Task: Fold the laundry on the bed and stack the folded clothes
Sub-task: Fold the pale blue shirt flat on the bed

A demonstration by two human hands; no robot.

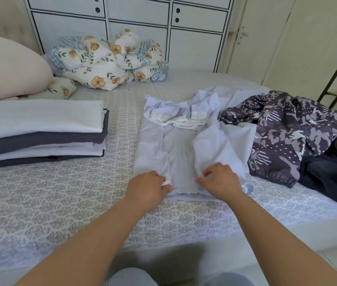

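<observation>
A pale blue shirt (186, 149) lies flat at the centre of the bed (60, 195), collar toward 12 o'clock, both side panels folded inward over its middle. The left hand (150, 187) grips the near hem at the shirt's 7 o'clock corner, fingers (166, 187) curled round a small bunch of cloth. The right hand (220, 179) pinches the folded right panel at about 5 o'clock, fingers bent onto the fabric.

At 9 o'clock from the shirt, well apart from it, stands a stack of folded clothes (39, 133): white and dark grey layers alternating, a white piece on top. At 3 o'clock, touching the shirt's right edge, lies an unfolded heap: a purple patterned garment (287, 131) over a dark garment (332, 176).

At 11 o'clock, against the white cabinet (138, 23), sits a crumpled floral quilt (109, 62); a beige pillow (8, 67) lies at 10 o'clock. The cabinet's drawers are closed, so their contents cannot be seen.
</observation>
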